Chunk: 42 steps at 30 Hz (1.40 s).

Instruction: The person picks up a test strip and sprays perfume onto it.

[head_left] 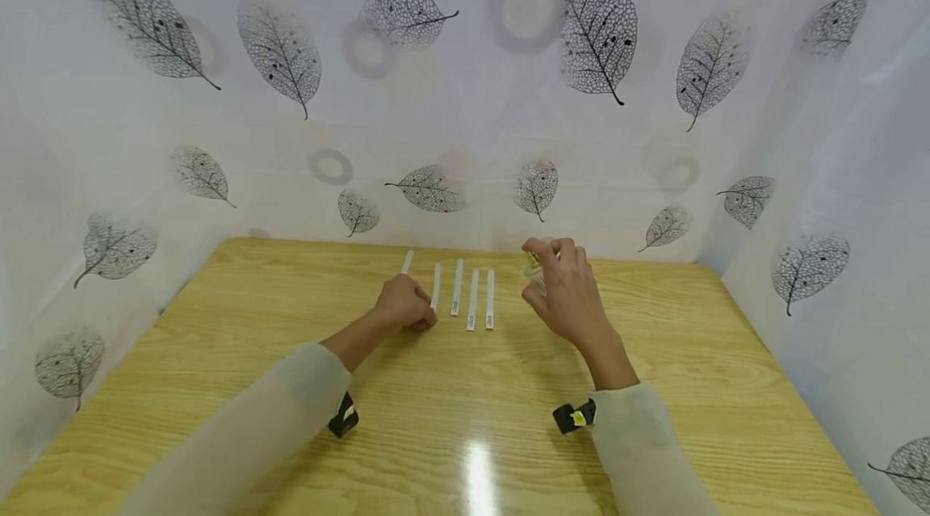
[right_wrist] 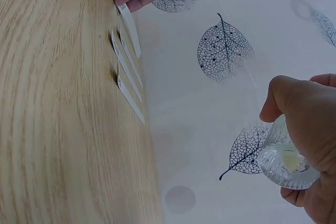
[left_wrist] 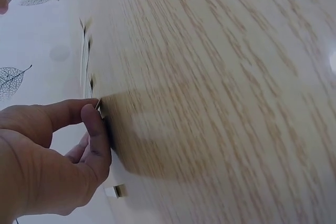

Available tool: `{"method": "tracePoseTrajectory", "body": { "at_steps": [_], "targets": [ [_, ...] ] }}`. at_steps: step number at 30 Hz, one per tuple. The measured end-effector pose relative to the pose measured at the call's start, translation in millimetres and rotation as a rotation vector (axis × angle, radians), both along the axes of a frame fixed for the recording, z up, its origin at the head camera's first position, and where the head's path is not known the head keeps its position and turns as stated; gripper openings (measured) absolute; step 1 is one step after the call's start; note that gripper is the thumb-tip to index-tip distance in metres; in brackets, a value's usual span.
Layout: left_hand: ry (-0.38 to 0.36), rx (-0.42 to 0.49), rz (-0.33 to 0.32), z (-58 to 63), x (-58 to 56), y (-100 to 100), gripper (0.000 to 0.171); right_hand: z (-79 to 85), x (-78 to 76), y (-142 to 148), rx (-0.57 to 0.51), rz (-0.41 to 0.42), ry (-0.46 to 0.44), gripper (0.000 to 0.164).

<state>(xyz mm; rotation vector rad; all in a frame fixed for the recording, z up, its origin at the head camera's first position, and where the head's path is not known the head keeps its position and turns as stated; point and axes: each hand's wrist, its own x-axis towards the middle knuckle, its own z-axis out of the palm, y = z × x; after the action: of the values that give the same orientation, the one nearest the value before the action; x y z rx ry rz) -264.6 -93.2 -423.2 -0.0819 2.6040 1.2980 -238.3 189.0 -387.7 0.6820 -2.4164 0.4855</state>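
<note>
My left hand pinches the near end of a white paper test strip between thumb and fingertips, low over the table; in the left wrist view the pinched end shows edge-on. Held in my right hand is a clear ribbed glass perfume bottle, raised to the right of the strips. Its gold spray top shows beneath my index finger in the head view. Another strip lies partly hidden behind my left hand. Right of the pinched one, several more strips lie side by side with small print on their near ends.
The wooden table ends at the back against a pale curtain printed with leaves, which also hangs along both sides. A black wrist camera is strapped at the right sleeve, another at the left.
</note>
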Motion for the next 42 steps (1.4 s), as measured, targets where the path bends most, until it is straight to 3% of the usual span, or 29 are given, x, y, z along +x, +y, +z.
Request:
{"method": "tracePoseTrajectory", "body": {
  "at_steps": [6,10,17,25,42],
  "targets": [
    [-0.004,0.017,-0.01,-0.9,0.0,0,0.004,0.0,0.2,0,-0.004,0.004,0.001,0.057],
    [-0.014,0.042,-0.006,-1.2,-1.4,-1,0.008,0.0,0.6,1,-0.004,0.002,-0.004,0.057],
    [0.011,0.007,0.004,3.5,-4.7,-3,0.017,0.1,1.1,1,0.0,-0.002,-0.005,0.061],
    [0.028,0.143,0.005,9.4,-1.9,-3,0.016,-0.2,0.0,0,-0.02,-0.01,-0.019,0.063],
    [0.008,0.352,-0.012,34.2,9.5,8,0.011,-0.4,0.6,0,-0.018,-0.035,-0.019,0.069]
  ]
}}
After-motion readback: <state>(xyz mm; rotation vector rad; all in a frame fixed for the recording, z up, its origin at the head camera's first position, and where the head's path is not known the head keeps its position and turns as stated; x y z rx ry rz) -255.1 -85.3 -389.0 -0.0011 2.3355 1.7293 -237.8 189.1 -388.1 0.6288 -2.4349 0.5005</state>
